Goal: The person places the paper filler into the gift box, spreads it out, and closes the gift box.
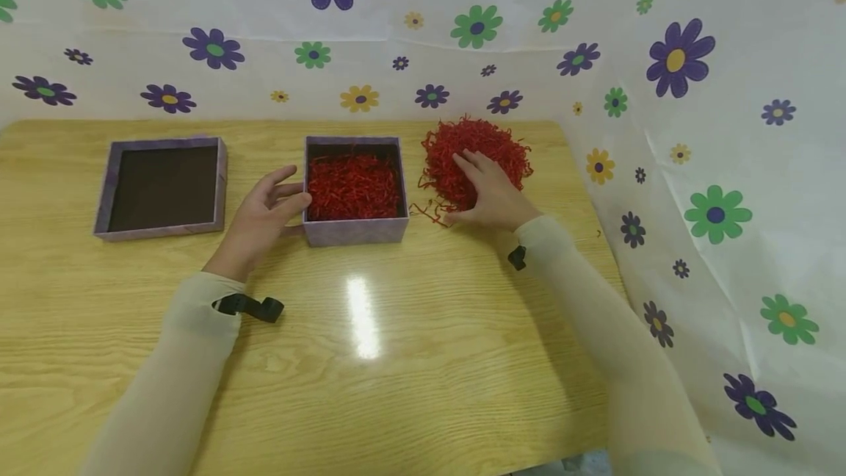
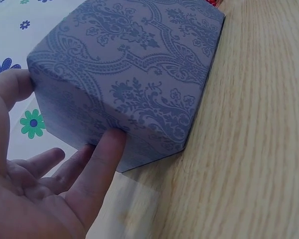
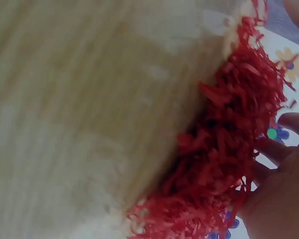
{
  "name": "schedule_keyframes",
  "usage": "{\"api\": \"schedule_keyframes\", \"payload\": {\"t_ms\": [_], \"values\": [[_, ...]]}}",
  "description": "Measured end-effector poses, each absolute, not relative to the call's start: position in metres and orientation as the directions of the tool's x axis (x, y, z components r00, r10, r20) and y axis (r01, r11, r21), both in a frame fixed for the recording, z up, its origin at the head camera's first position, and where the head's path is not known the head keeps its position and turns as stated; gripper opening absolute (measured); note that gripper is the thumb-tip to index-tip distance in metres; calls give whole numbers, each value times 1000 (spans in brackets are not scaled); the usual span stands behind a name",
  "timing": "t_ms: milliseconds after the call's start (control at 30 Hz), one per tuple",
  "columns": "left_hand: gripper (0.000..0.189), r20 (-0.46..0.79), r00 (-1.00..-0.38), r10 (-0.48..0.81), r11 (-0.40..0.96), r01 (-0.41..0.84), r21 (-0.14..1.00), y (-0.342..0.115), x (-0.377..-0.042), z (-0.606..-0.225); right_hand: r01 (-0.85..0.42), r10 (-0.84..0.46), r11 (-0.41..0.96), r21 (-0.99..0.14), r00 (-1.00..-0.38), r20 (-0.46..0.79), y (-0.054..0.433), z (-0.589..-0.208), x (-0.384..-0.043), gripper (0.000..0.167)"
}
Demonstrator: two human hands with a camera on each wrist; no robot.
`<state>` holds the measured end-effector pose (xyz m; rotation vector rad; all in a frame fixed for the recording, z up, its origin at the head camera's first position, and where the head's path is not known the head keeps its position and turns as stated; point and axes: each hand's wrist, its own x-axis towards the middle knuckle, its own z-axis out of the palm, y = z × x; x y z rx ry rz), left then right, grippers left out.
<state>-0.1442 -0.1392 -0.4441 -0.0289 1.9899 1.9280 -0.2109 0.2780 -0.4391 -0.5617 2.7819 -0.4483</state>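
Observation:
In the head view a lilac box [image 1: 355, 232] with a dark inside holds red shredded paper [image 1: 353, 186]. My left hand [image 1: 261, 215] is at the box's left side, fingers loosely extended. In the left wrist view its fingertips touch the patterned wall [image 2: 139, 64] of the box. To the right of the box lies a heap of red shredded paper [image 1: 492, 145]. My right hand [image 1: 492, 193] rests over its near side with spread fingers. In the right wrist view the right hand [image 3: 281, 184] is against the heap; some fingertips are hidden among the strands.
The shallow lilac lid [image 1: 165, 189], dark inside, lies on the wooden table [image 1: 423, 358] at the left. A few loose red strands [image 1: 432, 211] lie between box and heap. A flower-print sheet [image 1: 396, 13] hangs behind the table and along its right side.

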Motion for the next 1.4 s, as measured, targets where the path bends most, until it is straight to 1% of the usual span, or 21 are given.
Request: {"api": "schedule_keyframes", "payload": {"t_ms": [267,433,567,700,867,933,1033,1100,1200,1333,1400], "values": [[82,-277,-932,236,86,-264,961,-140,-145,-443,-360,-431,883,-300,-875,-219,276,-447,-210,119],[83,-270,-935,231,95,-255,962,-140,-145,-444,-351,-406,897,-269,-894,-188,274,-444,-210,116],[83,-265,-936,232,100,-248,964,-140,-146,-444,-315,-353,921,-230,-924,-148,274,-444,-211,126],[82,-262,-936,236,108,-243,964,-140,-146,-444,-254,-288,945,-206,-945,-157,277,-445,-214,135],[81,-264,-933,244,93,-249,964,-140,-146,-445,-216,-259,950,-227,-949,-181,281,-443,-217,136],[80,-269,-931,245,84,-256,963,-140,-147,-446,-214,-268,942,-260,-943,-195,282,-442,-217,137],[80,-276,-931,240,75,-265,961,-140,-147,-447,-206,-282,936,-286,-925,-254,280,-442,-215,142],[81,-278,-931,236,78,-267,961,-140,-147,-447,-200,-285,937,-285,-911,-299,279,-443,-214,144],[82,-278,-932,233,77,-267,961,-140,-146,-447,-200,-278,949,-246,-898,-341,278,-446,-213,144],[83,-278,-932,232,72,-269,960,-139,-146,-447,-212,-286,945,-250,-907,-309,279,-448,-213,140],[83,-281,-932,230,71,-272,960,-139,-146,-447,-229,-304,934,-273,-911,-277,279,-447,-214,134]]}}
